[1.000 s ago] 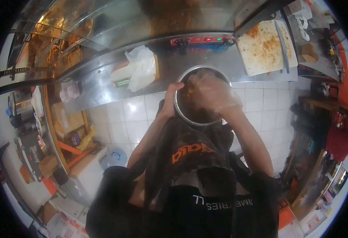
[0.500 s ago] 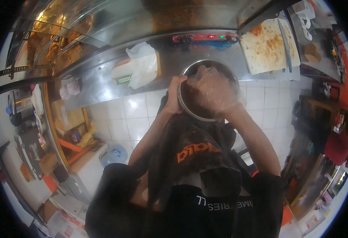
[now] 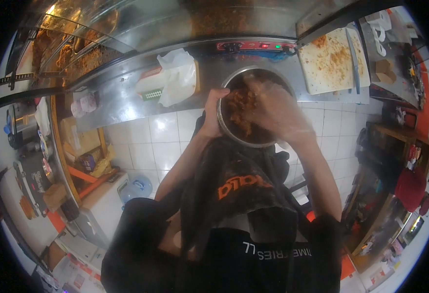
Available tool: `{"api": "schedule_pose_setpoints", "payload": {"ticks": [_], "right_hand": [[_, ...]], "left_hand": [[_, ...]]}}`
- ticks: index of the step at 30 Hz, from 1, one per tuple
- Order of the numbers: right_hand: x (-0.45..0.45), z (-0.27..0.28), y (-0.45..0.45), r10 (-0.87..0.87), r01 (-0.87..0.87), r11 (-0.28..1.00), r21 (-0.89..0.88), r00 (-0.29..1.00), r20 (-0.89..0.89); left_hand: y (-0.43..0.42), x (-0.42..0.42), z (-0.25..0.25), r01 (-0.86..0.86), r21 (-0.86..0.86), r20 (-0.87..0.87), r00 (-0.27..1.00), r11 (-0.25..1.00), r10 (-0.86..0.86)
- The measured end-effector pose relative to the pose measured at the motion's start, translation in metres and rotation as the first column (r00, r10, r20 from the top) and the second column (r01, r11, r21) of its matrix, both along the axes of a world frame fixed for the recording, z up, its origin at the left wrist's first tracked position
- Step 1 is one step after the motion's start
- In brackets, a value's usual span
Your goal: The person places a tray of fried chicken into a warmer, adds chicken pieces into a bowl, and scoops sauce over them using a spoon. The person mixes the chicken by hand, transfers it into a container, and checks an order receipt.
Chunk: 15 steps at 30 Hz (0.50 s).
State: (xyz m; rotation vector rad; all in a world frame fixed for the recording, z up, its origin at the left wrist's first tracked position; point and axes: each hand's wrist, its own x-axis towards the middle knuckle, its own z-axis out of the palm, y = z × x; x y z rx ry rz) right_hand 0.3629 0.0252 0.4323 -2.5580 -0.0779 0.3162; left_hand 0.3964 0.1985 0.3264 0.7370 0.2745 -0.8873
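A round, deep metal pot is held in front of my body at the counter's near edge. My left hand is closed on its left side, with the thumb over the rim. Reddish-brown pieces of food, which look like chopped meat, lie inside. Reaching into the pot from the right is my right hand, smeared by motion, with what looks like a clear plastic glove on it. Its fingertips are over the food, and I cannot make out whether they grip any of it.
On the steel counter sit a box with white paper on the left and a stained cutting board with a long knife on the right. A power strip runs along the back. A blue water jug stands at lower left.
My right hand has shifted slightly right and back within the pot, uncovering more of the food. My left hand keeps its hold on the rim.
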Motion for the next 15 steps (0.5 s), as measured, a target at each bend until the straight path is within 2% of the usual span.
{"api": "schedule_pose_setpoints", "payload": {"ticks": [2, 4, 5, 6, 7, 8, 9, 11, 12, 14, 15], "right_hand": [[0.001, -0.018, 0.005, 0.027, -0.025, 0.999, -0.041, 0.998, 0.051], [0.002, -0.022, 0.008, 0.136, -0.136, 0.991, 0.002, 0.988, -0.07], [0.013, -0.007, 0.01, 0.11, -0.122, 0.992, -0.018, 0.942, -0.318], [0.01, -0.01, 0.007, 0.106, -0.119, 0.993, -0.022, 0.942, -0.318], [0.003, -0.015, 0.0, 0.101, -0.102, 0.995, -0.003, 0.985, -0.139], [-0.001, -0.013, -0.003, 0.093, -0.094, 0.995, 0.019, 0.995, 0.042], [-0.006, -0.007, -0.005, 0.102, -0.103, 0.995, 0.017, 0.994, 0.038], [-0.014, 0.009, -0.005, 0.15, -0.147, 0.978, 0.15, 0.989, -0.006], [-0.018, 0.008, -0.002, 0.153, -0.15, 0.977, 0.151, 0.988, -0.006], [-0.025, -0.002, 0.004, 0.108, -0.103, 0.986, -0.135, 0.994, 0.035], [-0.024, -0.009, 0.007, 0.107, -0.101, 0.986, -0.134, 0.994, 0.034]], "left_hand": [[0.0, -0.002, 0.002, -0.001, 0.05, -0.016, 1.0, 0.999, 0.002], [0.002, -0.004, -0.003, 0.004, 0.102, -0.033, 0.999, 0.995, -0.001], [0.003, -0.005, -0.005, -0.002, 0.081, -0.054, 0.999, 0.997, 0.006], [0.002, -0.003, -0.007, -0.01, 0.058, -0.072, 0.997, 0.998, 0.014], [0.003, -0.005, -0.009, -0.011, 0.054, -0.076, 0.997, 0.998, 0.015], [0.001, -0.005, 0.011, -0.033, 0.062, -0.069, 0.997, 0.998, 0.037], [0.001, -0.005, 0.022, -0.058, 0.071, -0.061, 0.996, 0.996, 0.062], [0.006, -0.001, 0.005, -0.06, 0.031, -0.074, 0.995, 0.998, 0.062], [0.009, 0.001, -0.001, -0.048, -0.01, -0.083, 0.995, 0.999, 0.047], [0.009, 0.0, -0.004, -0.055, 0.01, -0.055, 0.997, 0.998, 0.055], [0.009, -0.001, -0.003, -0.059, 0.032, -0.029, 0.998, 0.998, 0.06]]}}
